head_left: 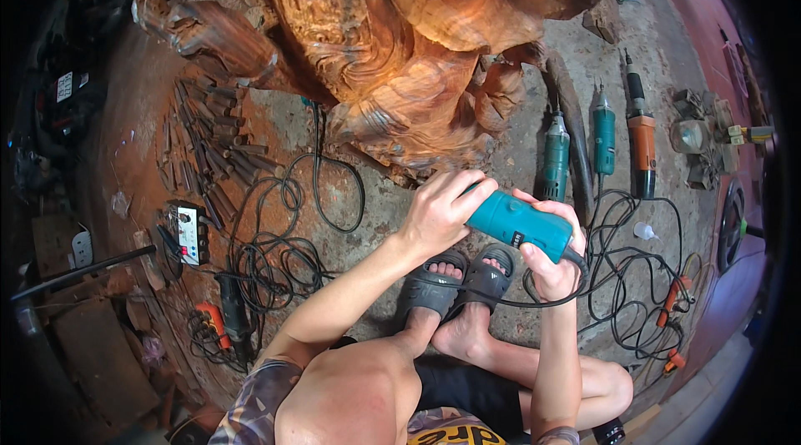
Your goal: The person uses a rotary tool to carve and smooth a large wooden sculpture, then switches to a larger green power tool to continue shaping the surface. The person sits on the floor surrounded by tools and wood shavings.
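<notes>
Both of my hands hold a teal die grinder point(519, 226) with a black cord, just in front of a large carved wooden sculpture point(409, 103). My left hand point(442, 210) is closed around the front end of the tool, and its fingers hide the tip. At the rear end, my right hand point(557, 266) grips the body, thumb on the near side, close to where the cord comes out. The sculpture's reddish-brown surface is full of flowing folds. Its lower edge lies right beyond my left hand; whether the tool touches it, I cannot tell.
On the right lie two teal grinders point(556, 157) and an orange-bodied one point(642, 149), with tangled black cords point(626, 245). A pile of chisels point(200, 136) and a white control box point(190, 235) lie left, beside coiled cable point(271, 266). My sandalled feet point(434, 282) are below the tool.
</notes>
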Tool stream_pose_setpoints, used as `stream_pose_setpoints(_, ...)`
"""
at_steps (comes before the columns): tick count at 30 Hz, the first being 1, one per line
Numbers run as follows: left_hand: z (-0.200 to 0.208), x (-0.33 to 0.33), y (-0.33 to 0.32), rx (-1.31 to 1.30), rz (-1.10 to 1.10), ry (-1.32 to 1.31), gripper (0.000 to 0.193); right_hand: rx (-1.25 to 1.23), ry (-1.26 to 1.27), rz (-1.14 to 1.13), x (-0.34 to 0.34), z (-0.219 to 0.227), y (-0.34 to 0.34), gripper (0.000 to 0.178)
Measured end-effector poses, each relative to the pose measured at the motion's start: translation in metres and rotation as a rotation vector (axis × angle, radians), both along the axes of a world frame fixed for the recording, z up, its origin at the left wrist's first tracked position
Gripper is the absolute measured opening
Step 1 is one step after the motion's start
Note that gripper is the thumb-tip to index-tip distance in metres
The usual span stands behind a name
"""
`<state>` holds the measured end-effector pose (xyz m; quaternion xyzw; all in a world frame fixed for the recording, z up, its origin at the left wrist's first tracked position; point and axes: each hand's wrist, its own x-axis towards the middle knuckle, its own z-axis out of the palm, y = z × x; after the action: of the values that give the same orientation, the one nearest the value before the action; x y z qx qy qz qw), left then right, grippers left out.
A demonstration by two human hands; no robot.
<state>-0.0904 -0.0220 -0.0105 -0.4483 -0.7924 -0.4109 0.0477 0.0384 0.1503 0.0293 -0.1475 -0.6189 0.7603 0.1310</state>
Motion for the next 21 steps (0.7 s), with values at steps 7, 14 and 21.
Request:
stream_pose_setpoints(7, 0.0015, -0.0005, 0.002, 0.018, -0.019, 0.016, 0.061, -0.018, 0.007, -0.004, 0.0036, 0.0031, -0.0017, 0.062)
stream_pose_setpoints(14, -0.0013, 0.0003, -0.0015, 0.012, 0.002, 0.0, 0.062, -0.026, -0.008, 0.036, 0.0018, 0.002, 0.0006, 0.062)
stream_pose_setpoints(21, -0.0011, -0.0012, -0.0047, -0.003, 0.019, 0.032, 0.045, -0.045, -0.024, 0.016, 0.0023, 0.0064, -0.0075, 0.06)
